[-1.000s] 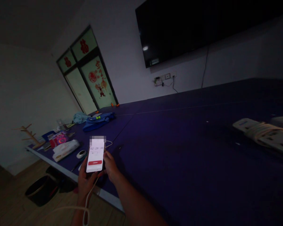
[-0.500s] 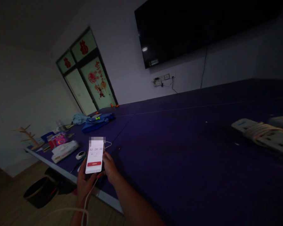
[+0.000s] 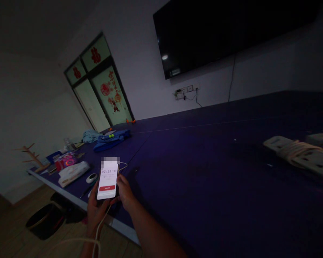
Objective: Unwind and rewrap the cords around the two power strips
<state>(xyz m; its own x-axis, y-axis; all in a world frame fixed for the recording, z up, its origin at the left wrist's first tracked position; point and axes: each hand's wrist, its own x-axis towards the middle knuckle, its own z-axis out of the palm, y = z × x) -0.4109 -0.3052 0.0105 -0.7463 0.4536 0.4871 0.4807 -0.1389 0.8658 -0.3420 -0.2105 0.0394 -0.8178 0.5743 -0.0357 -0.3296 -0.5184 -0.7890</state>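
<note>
A lit smartphone (image 3: 108,179) is held upright over the near edge of the table, a timer and a red button on its bright screen. My left hand (image 3: 95,208) is closed around its lower left side, with the thumb along the bottom. On the right edge, my right hand (image 3: 124,190) grips the phone; some of its fingers are hidden behind it. A pale cable (image 3: 103,219) runs down past my left wrist. Just left of the phone, a small white round device (image 3: 92,178) lies on the table.
The purple table (image 3: 193,172) bears a white plastic packet (image 3: 73,173), blue clothing (image 3: 111,139), a wooden stand (image 3: 32,157) and, at right, a power strip (image 3: 293,150) wrapped in cord. A black bin (image 3: 44,222) stands on the floor. A television (image 3: 220,32) hangs on the wall.
The timer on the phone has gone from 02:28:30 to 02:28:31. Both hands keep their hold, and the view has shifted very slightly.
</note>
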